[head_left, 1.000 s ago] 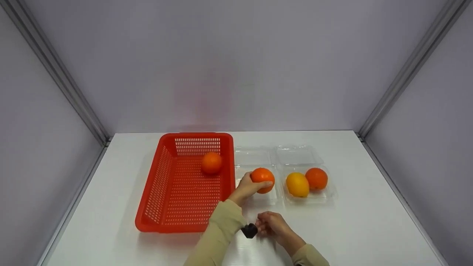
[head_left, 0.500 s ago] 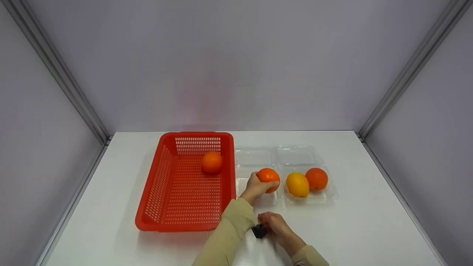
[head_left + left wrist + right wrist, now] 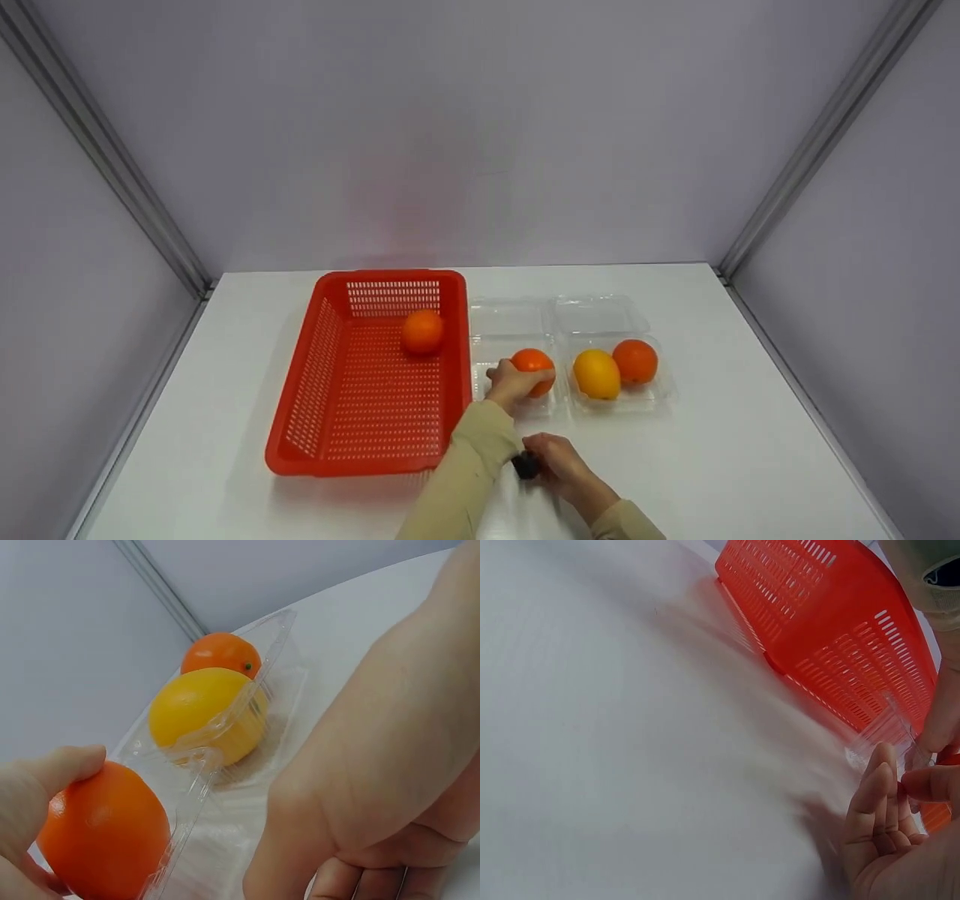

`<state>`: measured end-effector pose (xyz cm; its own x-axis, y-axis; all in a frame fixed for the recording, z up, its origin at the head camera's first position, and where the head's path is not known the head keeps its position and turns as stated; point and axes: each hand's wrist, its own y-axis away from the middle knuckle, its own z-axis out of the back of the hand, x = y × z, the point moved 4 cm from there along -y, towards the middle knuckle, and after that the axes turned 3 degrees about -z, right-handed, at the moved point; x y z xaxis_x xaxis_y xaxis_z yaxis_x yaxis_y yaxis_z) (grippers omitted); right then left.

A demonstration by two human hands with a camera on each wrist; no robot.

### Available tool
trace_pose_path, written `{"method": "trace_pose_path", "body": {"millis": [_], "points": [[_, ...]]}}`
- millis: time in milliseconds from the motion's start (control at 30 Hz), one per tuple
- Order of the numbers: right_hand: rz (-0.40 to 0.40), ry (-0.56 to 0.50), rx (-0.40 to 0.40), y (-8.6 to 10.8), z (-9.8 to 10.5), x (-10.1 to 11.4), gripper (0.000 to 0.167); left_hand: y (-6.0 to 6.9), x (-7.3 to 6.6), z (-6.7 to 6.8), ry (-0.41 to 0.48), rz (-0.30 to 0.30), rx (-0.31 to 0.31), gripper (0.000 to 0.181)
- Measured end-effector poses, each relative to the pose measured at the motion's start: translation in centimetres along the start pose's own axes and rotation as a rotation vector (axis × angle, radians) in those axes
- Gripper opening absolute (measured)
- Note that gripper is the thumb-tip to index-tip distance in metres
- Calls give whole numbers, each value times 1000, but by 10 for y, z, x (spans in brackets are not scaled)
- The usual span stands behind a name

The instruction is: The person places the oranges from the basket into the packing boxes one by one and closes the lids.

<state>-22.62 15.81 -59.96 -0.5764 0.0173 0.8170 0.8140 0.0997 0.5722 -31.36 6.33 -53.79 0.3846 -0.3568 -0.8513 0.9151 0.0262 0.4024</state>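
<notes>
In the head view, my left hand [image 3: 510, 382] grips an orange [image 3: 533, 361] low in the left clear plastic clamshell box [image 3: 511, 318]. The left wrist view shows the thumb [image 3: 75, 763] against the top of this orange [image 3: 112, 829], beside the box wall; the other fingers are mostly hidden. My right hand [image 3: 564, 463] hangs near the table in front of the boxes, with fingers loosely curled and nothing in them. A yellow lemon [image 3: 597, 374] and another orange [image 3: 636, 361] sit side by side in the right clamshell box [image 3: 600, 313].
A red slotted basket [image 3: 291, 390] stands to the left, close to the left box, with one orange [image 3: 422, 331] inside. Both box lids lie open toward the back wall [image 3: 480, 135]. A black object [image 3: 526, 465] sits at my left wrist, close to the right hand.
My left hand first shifted right with the orange, then came down and slightly back left into the left box. The right hand has stayed nearly in place.
</notes>
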Motion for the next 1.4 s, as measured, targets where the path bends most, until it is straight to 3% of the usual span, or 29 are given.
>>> {"method": "trace_pose_path", "body": {"millis": [233, 367, 533, 700, 900, 1133, 1400], "points": [[31, 28, 8, 1, 3, -1, 18, 1, 0, -1, -58, 20, -22, 84], [27, 17, -3, -2, 6, -3, 17, -1, 0, -1, -24, 15, -29, 89], [31, 24, -1, -3, 7, -4, 17, -2, 1, -3, 22, 15, 7, 93], [29, 39, -10, -2, 6, -5, 19, -2, 1, -5, -49, 1, 1, 85], [29, 42, -23, 0, 5, -5, 17, 0, -1, -5, -103, 4, -33, 89], [13, -15, 30, 0, 1, -5, 13, 1, -4, 0, -185, -37, -104, 74], [1, -8, 25, 0, 1, -6, 15, -2, -3, 0, -220, -39, -72, 68]]}}
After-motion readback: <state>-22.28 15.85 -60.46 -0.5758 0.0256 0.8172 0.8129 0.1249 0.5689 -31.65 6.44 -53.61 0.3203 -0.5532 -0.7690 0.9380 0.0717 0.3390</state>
